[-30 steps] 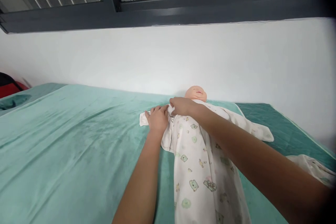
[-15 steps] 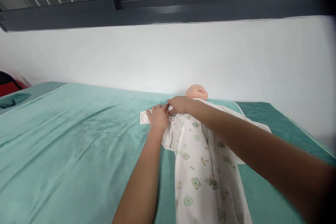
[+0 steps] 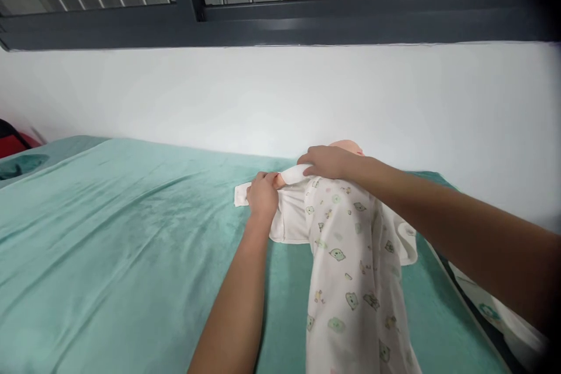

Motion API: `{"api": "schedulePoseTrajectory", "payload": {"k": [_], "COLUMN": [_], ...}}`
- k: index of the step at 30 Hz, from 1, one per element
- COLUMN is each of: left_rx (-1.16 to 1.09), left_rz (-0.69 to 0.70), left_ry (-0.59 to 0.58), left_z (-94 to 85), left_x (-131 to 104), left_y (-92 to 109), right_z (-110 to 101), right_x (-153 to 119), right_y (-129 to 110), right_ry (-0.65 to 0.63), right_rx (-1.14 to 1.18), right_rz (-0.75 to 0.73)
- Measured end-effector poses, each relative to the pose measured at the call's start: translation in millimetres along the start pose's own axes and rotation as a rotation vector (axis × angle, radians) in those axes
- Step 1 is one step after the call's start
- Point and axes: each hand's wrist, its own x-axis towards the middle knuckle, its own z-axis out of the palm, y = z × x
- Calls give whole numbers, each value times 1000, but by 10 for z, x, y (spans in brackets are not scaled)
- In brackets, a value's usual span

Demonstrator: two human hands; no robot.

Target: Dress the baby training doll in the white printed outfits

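Observation:
A baby doll lies on its back, its head mostly behind my right hand and arm. Over its body is a white garment printed with small green figures. My left hand has its fingers closed round the end of the doll's arm, where a bit of bare doll skin shows. A white sleeve covers the arm nearer the shoulder. My right hand is closed on the cloth at that shoulder, fingertips curled over it. Flat beneath the arm lies a second white sleeve, its cuff poking out past my left hand.
A pale green blanket covers the surface. Behind it rises a white wall under a dark window frame. Something red and black is at the far left. White printed cloth lies at the lower right.
My right hand has moved right, from the doll's wrist to its shoulder. The doll's head and the garment have shifted right, and more of the sleeve shows. My left hand has barely moved.

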Motion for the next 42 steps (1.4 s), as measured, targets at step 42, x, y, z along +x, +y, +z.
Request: {"api": "schedulePoseTrajectory", "payload": {"k": [42], "left_rx": [358], "left_rz": [84], "left_ry": [-33], "left_z": [31], "left_x": [-59], "left_y": [172], "right_z": [1277], "right_x": [-1202], "right_y": [825], "right_ry": [619], "right_rx": [177], "right_rz": [557]}}
